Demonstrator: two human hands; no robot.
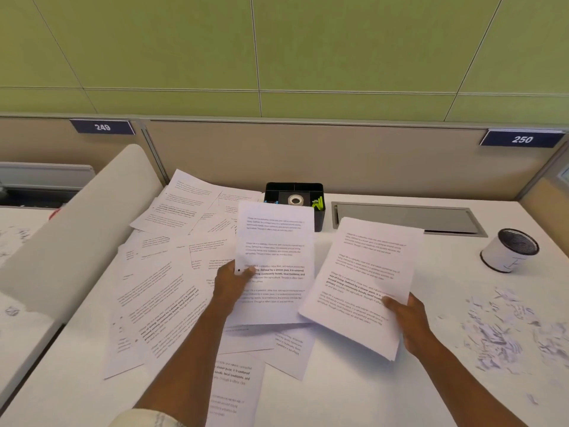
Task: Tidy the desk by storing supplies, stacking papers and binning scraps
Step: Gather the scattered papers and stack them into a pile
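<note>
My left hand [231, 282] pinches a single printed sheet [275, 251] by its left edge and holds it up above the desk. My right hand [408, 320] grips a thin stack of printed papers [360, 282] at its lower right edge, lifted and tilted to the right of that sheet. Several loose printed sheets [166, 285] lie scattered over the left and middle of the white desk [354, 392]. Torn paper scraps [505, 328] are strewn at the right. A black organiser tray [294, 192] with a tape roll [295, 200] and green clips stands at the back, partly hidden by the held sheet.
A small mesh bin [509, 254] wrapped in white paper stands at the right back. A grey cable flap [406, 217] is set into the desk behind the stack. A pale curved divider [77, 229] borders the left side, with a neighbouring desk beyond it.
</note>
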